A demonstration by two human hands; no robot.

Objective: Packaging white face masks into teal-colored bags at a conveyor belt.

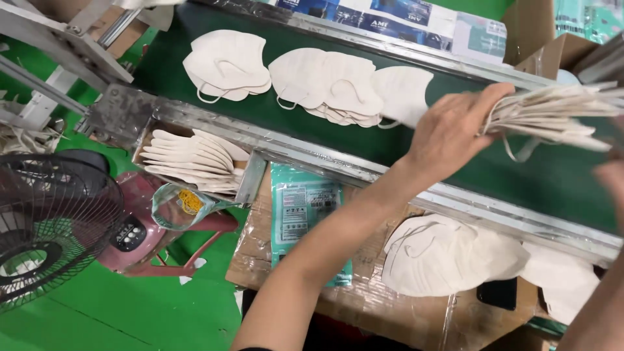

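1. Left hand is clenched round one end of a thick fanned stack of white folded fabric face masks, thumb on top, fingers wrapped under. Stack is held in the air above the dark green conveyor belt, ear loops dangling below it.
2. Right hand is a blur at the right frame edge, just under the far end of the stack. Can't tell if its fingers are gripping, released or only supporting.
3. Step in hand, my read: gathering and squaring a batch of masks picked off the belt. Stack edges are splayed, not flush.
4. On the belt upstream: one overlapping white mask pile at the left, a second spread-out white mask pile mid-belt. Both well apart from the held stack.
5. Below the belt's metal side rail: a slot holding more white masks on edge, a teal printed plastic pouch flat on the taped cardboard bench top, and a loose white mask heap beside it.
6. Next move, judged: needs the second hand on the free end to tap edges flush, loops kept clear of the rail.
7. Black wire-guard fan at lower left, not involved.
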